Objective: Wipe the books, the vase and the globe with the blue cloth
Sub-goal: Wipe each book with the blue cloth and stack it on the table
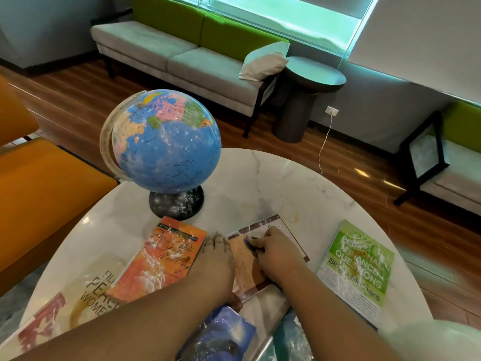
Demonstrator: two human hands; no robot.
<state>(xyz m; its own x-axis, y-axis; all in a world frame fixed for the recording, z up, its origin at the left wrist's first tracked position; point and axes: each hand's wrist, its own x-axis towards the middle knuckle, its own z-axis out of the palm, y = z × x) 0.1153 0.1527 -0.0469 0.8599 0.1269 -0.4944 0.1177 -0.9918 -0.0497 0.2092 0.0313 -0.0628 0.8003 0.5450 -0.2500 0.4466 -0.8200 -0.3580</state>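
A brown-bordered book (243, 259) lies in the middle of the white marble table (273, 183). My left hand (217, 256) lies flat along its left edge. My right hand (276, 250) presses a bunched blue cloth (248, 243) onto its cover; only a sliver of cloth shows under the fingers. A dusty blue globe (166, 142) on a black base stands at the table's back left. An orange book (158, 261), a pale book (86, 287), a green book (360, 264) and a blue book (221, 332) lie around. A pale rounded thing (437, 340), possibly the vase, shows at bottom right.
Orange chairs (44, 194) stand to the left of the table. A grey and green sofa (182, 56) with a cushion, a dark round side table (309, 87) and a white cable from a wall socket are beyond, on the wooden floor.
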